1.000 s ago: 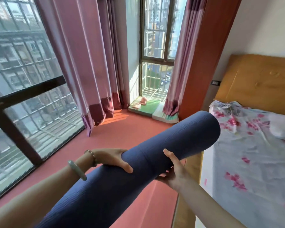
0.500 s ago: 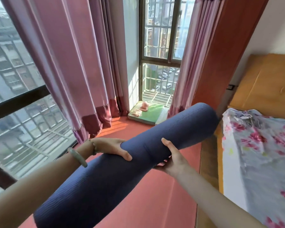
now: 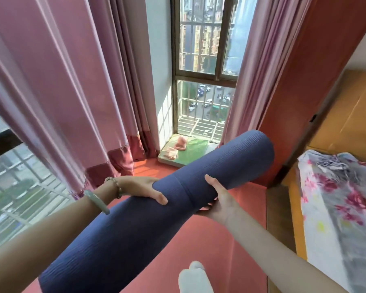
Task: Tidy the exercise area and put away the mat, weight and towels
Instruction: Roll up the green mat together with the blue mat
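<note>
Red flooring (image 3: 209, 240) ran underfoot, between the glazed wall on my left and the bed (image 3: 336, 208) with its flowered sheet on my right. Nearest the camera a white shape (image 3: 193, 278) showed at the lower edge; I could not tell what it was.

The rolled blue mat (image 3: 156, 218) was off the floor, carried at a slant with its near end low by my left side and its far end raised toward the window (image 3: 203, 60). My left grip (image 3: 139, 187) held the roll from its left flank, thumb laid across the top. My right grip (image 3: 218, 201) cupped it from beneath on the right, thumb up over the curve. Both were closed round the mat at mid-length, opposed. I judged this kept the roll from springing open and shared its bulk.

Beyond the roll's far end, a green pad (image 3: 194, 149) lay in the window recess between the pink curtains (image 3: 61, 92). It bore a pink object (image 3: 181, 143) and a pale folded cloth (image 3: 170, 153), possibly a towel; I could not confirm.

No box, basket or cupboard was in view, and no weight was seen.
</note>
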`<control>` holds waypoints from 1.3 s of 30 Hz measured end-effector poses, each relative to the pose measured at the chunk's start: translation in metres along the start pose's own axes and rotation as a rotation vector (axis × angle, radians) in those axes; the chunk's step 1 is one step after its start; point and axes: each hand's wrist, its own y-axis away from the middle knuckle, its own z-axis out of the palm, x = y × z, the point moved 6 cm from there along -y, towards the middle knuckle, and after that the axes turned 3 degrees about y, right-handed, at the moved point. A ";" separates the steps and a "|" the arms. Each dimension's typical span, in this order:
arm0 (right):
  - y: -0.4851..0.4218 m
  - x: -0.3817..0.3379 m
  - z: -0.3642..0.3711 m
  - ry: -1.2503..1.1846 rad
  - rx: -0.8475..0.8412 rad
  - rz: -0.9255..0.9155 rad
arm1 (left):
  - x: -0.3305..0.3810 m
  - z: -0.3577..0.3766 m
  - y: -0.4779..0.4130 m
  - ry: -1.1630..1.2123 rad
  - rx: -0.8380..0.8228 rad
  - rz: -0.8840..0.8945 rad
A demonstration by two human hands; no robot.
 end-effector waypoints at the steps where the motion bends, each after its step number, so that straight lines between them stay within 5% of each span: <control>1: -0.020 -0.013 0.004 0.002 0.003 0.004 | 0.001 -0.017 -0.016 0.001 0.004 0.000; 14: -0.255 -0.190 0.070 0.085 -0.054 0.044 | 0.044 -0.229 -0.191 0.063 0.041 -0.011; 31: -0.550 -0.362 0.172 -0.010 0.030 -0.008 | 0.069 -0.537 -0.416 -0.063 -0.107 -0.006; 39: -0.663 -0.422 0.171 -0.056 0.105 0.032 | 0.077 -0.623 -0.527 -0.072 -0.196 -0.036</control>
